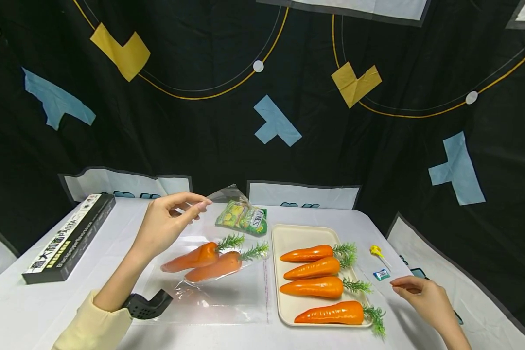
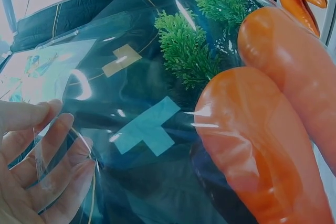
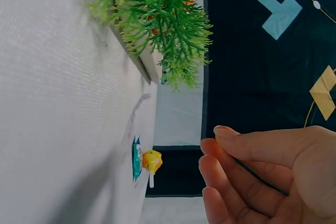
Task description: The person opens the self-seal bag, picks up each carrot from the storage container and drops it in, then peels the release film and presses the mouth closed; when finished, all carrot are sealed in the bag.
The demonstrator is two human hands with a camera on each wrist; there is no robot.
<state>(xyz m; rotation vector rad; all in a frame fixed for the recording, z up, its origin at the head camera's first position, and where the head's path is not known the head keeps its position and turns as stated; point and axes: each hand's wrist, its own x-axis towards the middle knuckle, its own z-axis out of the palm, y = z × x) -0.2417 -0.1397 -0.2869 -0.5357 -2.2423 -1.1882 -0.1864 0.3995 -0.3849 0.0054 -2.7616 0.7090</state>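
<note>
A black curtain (image 1: 210, 136) hangs beyond both hands, and a white table (image 1: 131, 335) spreads beneath them. A large clear bag (image 1: 240, 311) runs down from the left hand (image 1: 168, 218), whose thumb and fingers pinch its film. A cream tray (image 1: 308, 236) lies between the hands, just left of the right hand (image 1: 424, 299), which is loosely curled, thumb near the fingertips, with nothing visible in its grasp. A long black pasta box (image 1: 70, 238) lies to the left of the left hand. Two orange carrots (image 1: 220, 266) with green tops are in the bag, below and right of the left hand; four more carrots (image 1: 328, 313) rest on the tray. A green packet (image 1: 245, 218) sits right of the left hand. Beyond the right fingertips lies a yellow lollipop (image 1: 376, 250); nearer them, a tiny blue-green wrapped sweet (image 1: 381, 275).
</note>
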